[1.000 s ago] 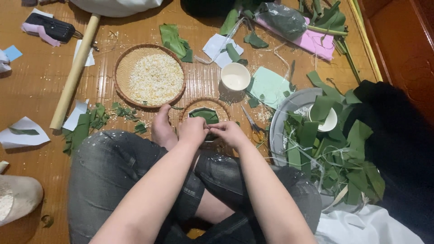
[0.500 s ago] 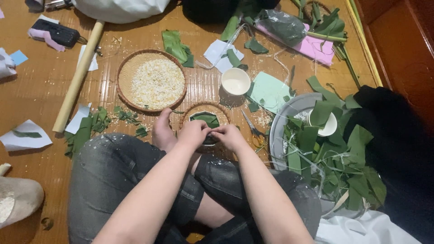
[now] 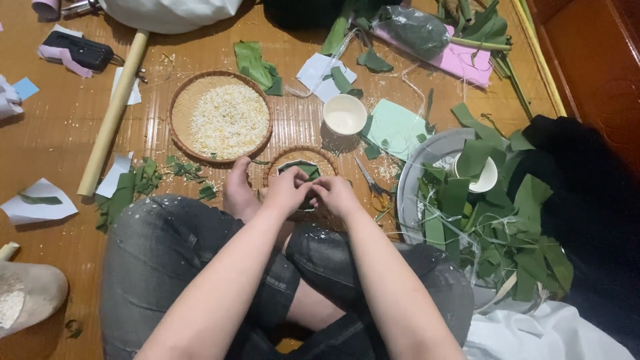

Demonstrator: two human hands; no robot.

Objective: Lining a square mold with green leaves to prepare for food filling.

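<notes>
Folded green leaf piece [image 3: 303, 169] sits in the small round woven basket [image 3: 287, 160] at frame centre, just above both hands and partly tucked under them. What the fingertips pinch is hidden behind the knuckles, hard to make out. Left hand [image 3: 285, 192] and right hand [image 3: 335, 195] are curled close, touching each other over the basket's near rim; whether they clamp the leaf I cannot tell. Larger flat woven tray of pale grain [image 3: 180, 113] lies upper left, orange-handled scissors [image 3: 373, 190] just right

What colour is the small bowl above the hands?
White, seen in the head view: the small bowl.
</notes>
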